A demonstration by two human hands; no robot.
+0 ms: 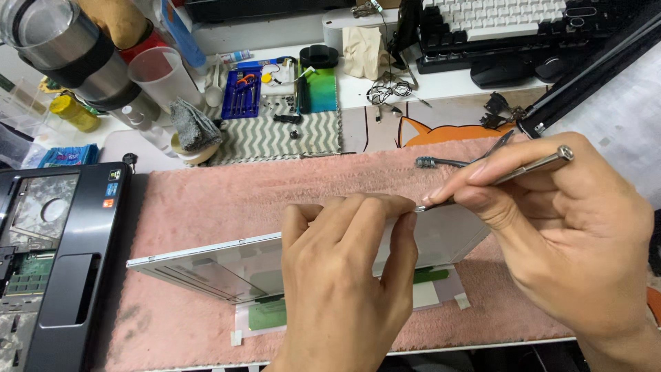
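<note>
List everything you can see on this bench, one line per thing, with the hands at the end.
flat panel: one, silver-grey, tilted up on the towel, centre
towel: one, pink, spread over the desk
metal tool: one, silver, at the panel's upper edge
laptop base: one, black, opened up, far left
zigzag mat: one, grey and white, behind the towel
screwdriver tray: one, blue, on the zigzag mat
steel tumbler: one, silver with a black band, top left
plastic cup: one, clear, beside the tumbler
keyboard: one, black and white, top right
mouse: one, black, below the keyboard
left hand: fingers pinching the panel's top edge
right hand: fingers gripping the metal tool
</note>
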